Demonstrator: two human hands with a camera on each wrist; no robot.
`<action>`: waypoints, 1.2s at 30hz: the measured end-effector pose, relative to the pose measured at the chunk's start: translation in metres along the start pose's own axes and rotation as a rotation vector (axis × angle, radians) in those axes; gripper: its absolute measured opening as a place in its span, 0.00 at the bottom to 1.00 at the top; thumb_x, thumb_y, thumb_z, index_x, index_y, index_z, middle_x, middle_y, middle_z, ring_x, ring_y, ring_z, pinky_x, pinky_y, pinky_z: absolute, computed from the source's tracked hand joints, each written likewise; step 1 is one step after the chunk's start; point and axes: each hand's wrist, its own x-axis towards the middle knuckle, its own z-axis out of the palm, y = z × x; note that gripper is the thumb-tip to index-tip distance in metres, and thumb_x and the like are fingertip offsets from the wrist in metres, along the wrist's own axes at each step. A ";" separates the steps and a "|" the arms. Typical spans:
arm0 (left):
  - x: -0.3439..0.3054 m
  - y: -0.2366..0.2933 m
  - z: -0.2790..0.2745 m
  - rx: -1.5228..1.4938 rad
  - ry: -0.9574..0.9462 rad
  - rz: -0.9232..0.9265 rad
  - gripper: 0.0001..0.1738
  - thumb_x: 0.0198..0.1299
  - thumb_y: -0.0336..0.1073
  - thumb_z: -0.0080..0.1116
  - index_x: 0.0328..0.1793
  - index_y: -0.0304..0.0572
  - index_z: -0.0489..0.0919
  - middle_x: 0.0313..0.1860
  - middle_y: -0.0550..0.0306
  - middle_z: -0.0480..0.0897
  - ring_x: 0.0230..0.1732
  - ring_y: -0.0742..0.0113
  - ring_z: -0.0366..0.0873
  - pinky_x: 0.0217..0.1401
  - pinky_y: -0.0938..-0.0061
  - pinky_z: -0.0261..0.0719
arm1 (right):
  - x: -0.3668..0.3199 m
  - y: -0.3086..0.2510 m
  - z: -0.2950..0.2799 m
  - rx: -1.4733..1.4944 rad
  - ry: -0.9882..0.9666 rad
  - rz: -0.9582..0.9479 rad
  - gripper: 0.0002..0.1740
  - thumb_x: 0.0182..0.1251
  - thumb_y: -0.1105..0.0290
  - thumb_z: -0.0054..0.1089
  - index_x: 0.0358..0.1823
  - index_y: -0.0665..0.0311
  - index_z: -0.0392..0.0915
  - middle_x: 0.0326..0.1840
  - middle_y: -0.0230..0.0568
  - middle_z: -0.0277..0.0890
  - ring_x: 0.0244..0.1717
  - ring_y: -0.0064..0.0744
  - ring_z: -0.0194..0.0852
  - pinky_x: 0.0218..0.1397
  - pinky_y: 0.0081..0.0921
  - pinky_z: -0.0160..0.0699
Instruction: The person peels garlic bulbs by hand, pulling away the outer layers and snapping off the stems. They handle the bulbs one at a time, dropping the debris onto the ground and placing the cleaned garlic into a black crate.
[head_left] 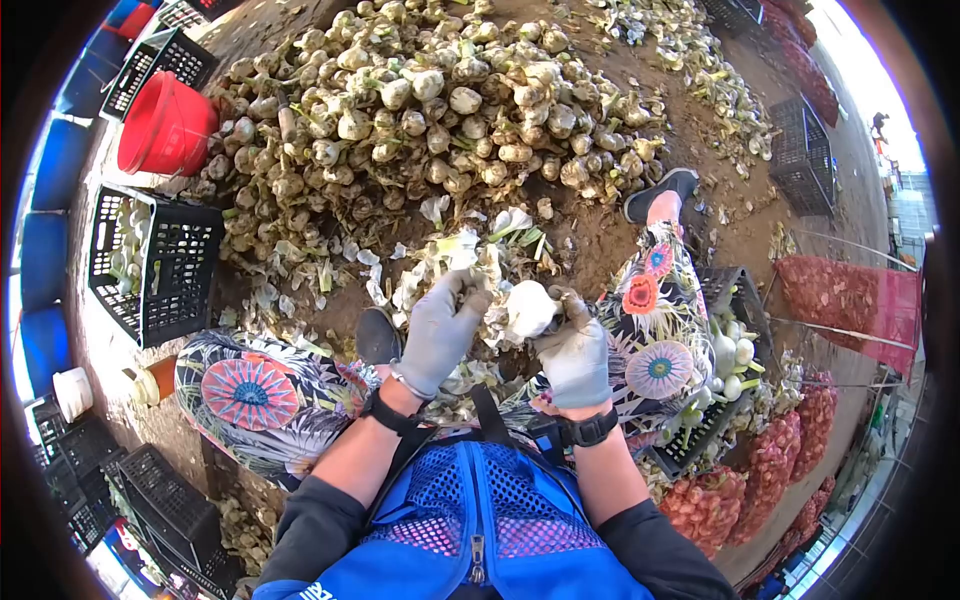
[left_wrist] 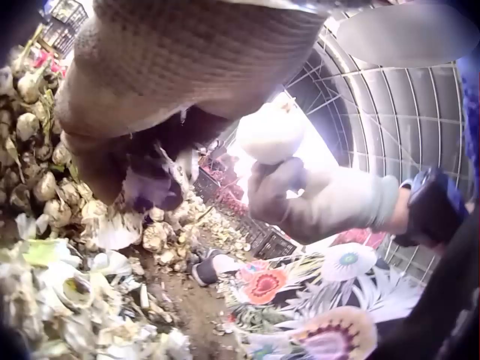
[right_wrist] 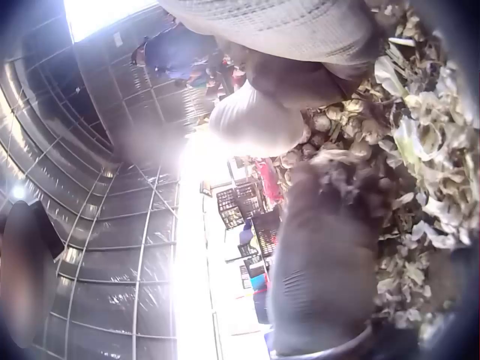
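A peeled white garlic bulb (head_left: 530, 309) is gripped by the right hand (head_left: 575, 355), gloved in grey, between the thumb and curled fingers. To its left, the gloved left hand (head_left: 443, 330) has its fingers curled, with a bit of papery skin (left_wrist: 146, 187) at the fingertips in the left wrist view. The white bulb (left_wrist: 271, 133) stands clear of the left fingers there. In the right wrist view the bulb (right_wrist: 256, 121) hangs below the right hand (right_wrist: 300, 37), and the left hand (right_wrist: 324, 262) is beside it. Loose peelings (head_left: 460, 250) lie beneath both hands.
A large heap of unpeeled garlic (head_left: 420, 100) lies ahead. At the left are a red bucket (head_left: 168, 125) and a black crate (head_left: 180, 270). Beside the right leg stands a crate of trimmed bulbs (head_left: 690, 440), near red net sacks (head_left: 770, 460). Another crate (head_left: 803, 155) is at upper right.
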 end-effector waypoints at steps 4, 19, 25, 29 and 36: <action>-0.004 0.010 0.006 -0.114 0.000 0.147 0.31 0.66 0.42 0.62 0.70 0.32 0.68 0.49 0.57 0.80 0.42 0.73 0.78 0.47 0.78 0.78 | -0.010 0.005 0.023 -0.279 0.054 -0.132 0.09 0.73 0.71 0.56 0.47 0.69 0.80 0.36 0.38 0.80 0.37 0.27 0.78 0.47 0.31 0.82; 0.004 0.018 -0.008 -0.319 -0.076 0.029 0.31 0.64 0.36 0.64 0.70 0.33 0.69 0.52 0.57 0.79 0.43 0.77 0.75 0.46 0.80 0.77 | -0.003 -0.017 0.008 -1.466 -0.030 -0.630 0.10 0.69 0.73 0.55 0.48 0.63 0.81 0.35 0.43 0.83 0.33 0.39 0.83 0.35 0.29 0.79; 0.012 0.018 -0.009 -0.451 0.015 -0.169 0.09 0.70 0.34 0.57 0.48 0.36 0.82 0.27 0.64 0.81 0.23 0.83 0.73 0.24 0.85 0.71 | -0.068 -0.158 -0.088 0.062 0.002 -0.686 0.19 0.74 0.62 0.57 0.59 0.67 0.74 0.43 0.42 0.79 0.48 0.37 0.79 0.64 0.45 0.77; 0.019 -0.001 0.001 -0.381 -0.006 -0.161 0.15 0.69 0.43 0.63 0.42 0.36 0.83 0.24 0.64 0.81 0.22 0.81 0.75 0.23 0.84 0.71 | -0.068 -0.147 -0.029 -0.104 0.243 -0.732 0.23 0.73 0.61 0.59 0.62 0.68 0.72 0.46 0.43 0.80 0.50 0.36 0.78 0.65 0.43 0.74; 0.035 -0.007 0.002 -0.400 0.036 -0.318 0.17 0.67 0.42 0.61 0.32 0.34 0.82 0.23 0.67 0.78 0.26 0.83 0.70 0.28 0.80 0.68 | 0.162 -0.117 0.097 -1.507 -0.086 -0.991 0.20 0.64 0.79 0.62 0.59 0.64 0.79 0.54 0.40 0.83 0.49 0.28 0.83 0.56 0.23 0.79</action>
